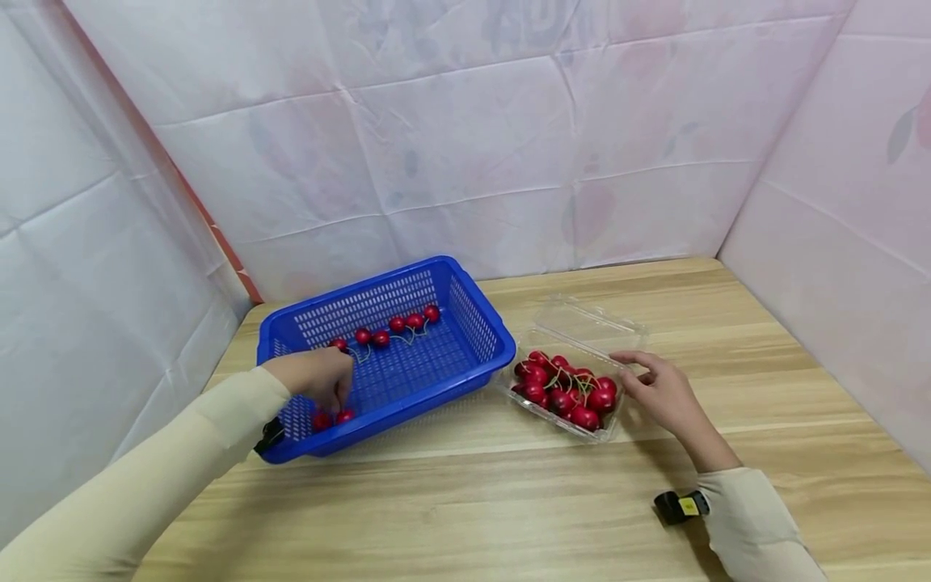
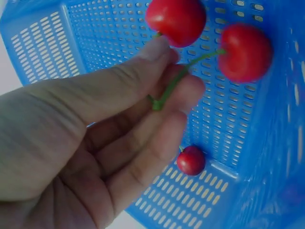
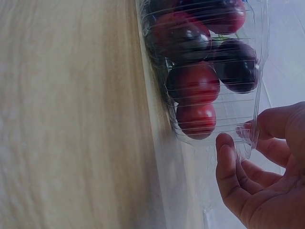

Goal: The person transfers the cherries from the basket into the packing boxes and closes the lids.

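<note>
Over the near left corner of the blue plastic basket [image 1: 414,396], my left hand [image 1: 316,373] is lowered inside. Its thumb and fingers pinch the green stems of a joined pair of red cherries [image 2: 245,52], which hang close over the basket floor. A further cherry [image 2: 190,161] lies in the basket in the left wrist view. On the right, a clear plastic clamshell box [image 1: 549,420] is filled with red cherries [image 1: 563,392], its lid [image 1: 582,323] folded back. My right hand [image 1: 662,396] grips the box's right edge between thumb and fingers.
Along the basket's far side lies a row of several cherries [image 1: 396,323] with stems. Basket and box stand side by side on the wooden table [image 1: 509,509]. Pale printed sheets [image 1: 465,145] enclose the table at the back and sides.
</note>
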Demonstrator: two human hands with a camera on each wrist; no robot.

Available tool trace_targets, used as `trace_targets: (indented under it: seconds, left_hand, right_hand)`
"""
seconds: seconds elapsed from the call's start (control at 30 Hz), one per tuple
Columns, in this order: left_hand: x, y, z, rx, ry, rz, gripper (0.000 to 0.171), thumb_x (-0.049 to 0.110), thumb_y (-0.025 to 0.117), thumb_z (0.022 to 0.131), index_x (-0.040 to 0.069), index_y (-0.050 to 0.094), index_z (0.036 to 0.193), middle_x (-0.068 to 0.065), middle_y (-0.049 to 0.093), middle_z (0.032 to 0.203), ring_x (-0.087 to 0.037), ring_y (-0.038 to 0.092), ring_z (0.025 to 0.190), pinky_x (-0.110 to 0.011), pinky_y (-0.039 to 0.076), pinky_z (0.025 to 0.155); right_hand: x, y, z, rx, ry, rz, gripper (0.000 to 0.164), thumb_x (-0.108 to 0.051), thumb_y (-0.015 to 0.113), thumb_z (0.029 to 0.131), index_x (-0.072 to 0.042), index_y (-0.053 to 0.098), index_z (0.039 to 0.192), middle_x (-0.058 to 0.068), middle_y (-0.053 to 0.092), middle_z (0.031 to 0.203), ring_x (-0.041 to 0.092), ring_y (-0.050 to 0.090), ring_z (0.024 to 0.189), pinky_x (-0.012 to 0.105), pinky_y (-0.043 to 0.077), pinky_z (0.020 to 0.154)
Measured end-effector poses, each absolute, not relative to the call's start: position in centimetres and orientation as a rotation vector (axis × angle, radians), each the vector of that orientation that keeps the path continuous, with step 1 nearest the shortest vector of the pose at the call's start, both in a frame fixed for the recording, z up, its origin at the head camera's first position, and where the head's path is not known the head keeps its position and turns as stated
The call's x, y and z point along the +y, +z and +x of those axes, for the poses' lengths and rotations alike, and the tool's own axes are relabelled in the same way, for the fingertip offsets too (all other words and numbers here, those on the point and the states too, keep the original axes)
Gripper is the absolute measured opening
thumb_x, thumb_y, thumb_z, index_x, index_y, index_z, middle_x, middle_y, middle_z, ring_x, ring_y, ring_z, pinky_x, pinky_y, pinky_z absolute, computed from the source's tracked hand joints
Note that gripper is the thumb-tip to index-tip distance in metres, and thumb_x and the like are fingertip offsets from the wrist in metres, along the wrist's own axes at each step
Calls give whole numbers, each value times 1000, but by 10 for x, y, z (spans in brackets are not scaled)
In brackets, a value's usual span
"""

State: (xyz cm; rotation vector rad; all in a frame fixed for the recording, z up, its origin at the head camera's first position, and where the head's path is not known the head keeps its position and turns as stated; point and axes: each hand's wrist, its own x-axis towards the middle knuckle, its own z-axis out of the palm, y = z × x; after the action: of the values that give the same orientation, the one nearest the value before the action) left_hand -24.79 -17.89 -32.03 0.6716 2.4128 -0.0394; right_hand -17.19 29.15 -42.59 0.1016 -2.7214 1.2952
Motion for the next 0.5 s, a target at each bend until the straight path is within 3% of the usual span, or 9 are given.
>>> trace_targets:
  seconds: [0.17,0.5]
  left_hand:
    - [-182,-315,-246,2459,42,743,15,0,76,77,14,77,75,5,68,71,-8,62,61,-23,54,59]
    - [-182,-298,-249,2553,163,914,8,12,73,84,13,76,77,4,66,66,-6,56,53,-20,50,53]
  right_hand:
    - [291,-425,-172,-2716,1285,108,31,-11,52,96,-1,58,125,26,63,104,17,62,64,26,40,45]
    - [291,-422,-171,-2724,1281,112,32,-10,53,97,-1,58,126,27,62,108,17,63,67,26,41,46]
